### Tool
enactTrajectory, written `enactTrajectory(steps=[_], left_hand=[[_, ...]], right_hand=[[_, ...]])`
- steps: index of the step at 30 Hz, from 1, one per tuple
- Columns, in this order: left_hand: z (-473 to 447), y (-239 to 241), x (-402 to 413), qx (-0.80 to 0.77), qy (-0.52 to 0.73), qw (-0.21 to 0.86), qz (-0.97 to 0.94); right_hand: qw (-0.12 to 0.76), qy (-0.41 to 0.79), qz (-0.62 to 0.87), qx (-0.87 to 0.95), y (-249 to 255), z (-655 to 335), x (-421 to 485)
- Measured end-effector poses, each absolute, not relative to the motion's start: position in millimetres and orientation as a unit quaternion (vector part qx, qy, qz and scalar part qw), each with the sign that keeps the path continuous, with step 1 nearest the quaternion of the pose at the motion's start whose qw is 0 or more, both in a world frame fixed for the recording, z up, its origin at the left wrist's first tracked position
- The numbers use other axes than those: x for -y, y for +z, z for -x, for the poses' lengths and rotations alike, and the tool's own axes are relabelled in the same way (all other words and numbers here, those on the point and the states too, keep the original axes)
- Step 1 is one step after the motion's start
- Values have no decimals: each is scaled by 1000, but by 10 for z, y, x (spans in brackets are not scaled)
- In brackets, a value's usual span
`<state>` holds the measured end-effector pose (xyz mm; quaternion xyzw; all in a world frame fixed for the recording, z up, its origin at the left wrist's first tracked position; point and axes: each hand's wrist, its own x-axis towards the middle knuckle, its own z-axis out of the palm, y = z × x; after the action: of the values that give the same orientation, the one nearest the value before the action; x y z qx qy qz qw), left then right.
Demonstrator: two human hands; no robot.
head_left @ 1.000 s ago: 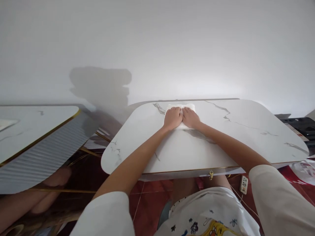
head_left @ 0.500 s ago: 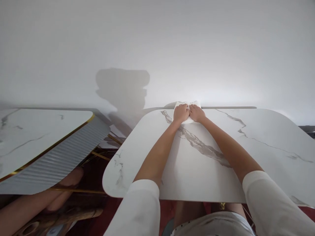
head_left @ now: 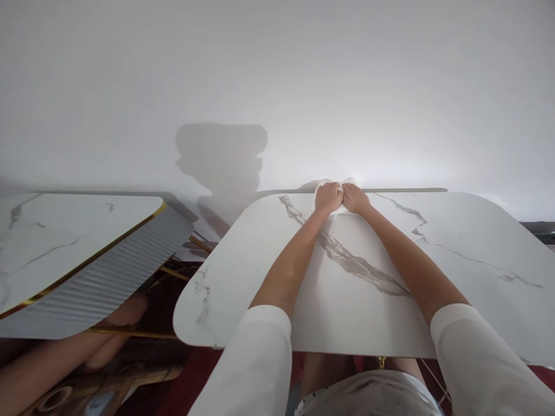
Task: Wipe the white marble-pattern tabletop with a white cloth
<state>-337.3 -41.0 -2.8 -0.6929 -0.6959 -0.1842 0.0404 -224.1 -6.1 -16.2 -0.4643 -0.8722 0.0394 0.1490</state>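
1. The person is leaning over a white marble-look table [head_left: 260,260], both arms stretching out to its far edge by the wall [head_left: 277,69].
2. The left hand [head_left: 328,197] and the right hand [head_left: 355,198] are lying side by side, touching each other, knuckles up, on a white cloth [head_left: 349,181].
3. The cloth is sitting at the far rim of the table, near its middle, mostly hidden under the hands, with only bits peeking out beyond the fingers.
4. Each grip is bearing down on the cloth with bent fingers; whether the fingers are pinching it or only pressing, I cannot tell.
5. A grey vein [head_left: 347,260] is running across the table between the forearms.
6. A second table [head_left: 65,231] with a gold rim is standing to the left, well apart from the hands.
7. A shadow [head_left: 221,150] is falling on the wall, left of the hands.
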Motion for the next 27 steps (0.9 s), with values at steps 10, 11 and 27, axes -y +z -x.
enactTrajectory(steps=[10, 11, 27], left_hand=[[3321, -50, 792, 671, -184, 34, 717], [3314, -48, 860, 670, -179, 37, 720], [3360, -108, 2488, 611, -163, 53, 773]], right_hand=[[156, 26, 482, 862, -199, 2172, 508], [153, 27, 482, 862, -195, 2162, 571], [164, 40, 469, 867, -206, 2061, 2288]])
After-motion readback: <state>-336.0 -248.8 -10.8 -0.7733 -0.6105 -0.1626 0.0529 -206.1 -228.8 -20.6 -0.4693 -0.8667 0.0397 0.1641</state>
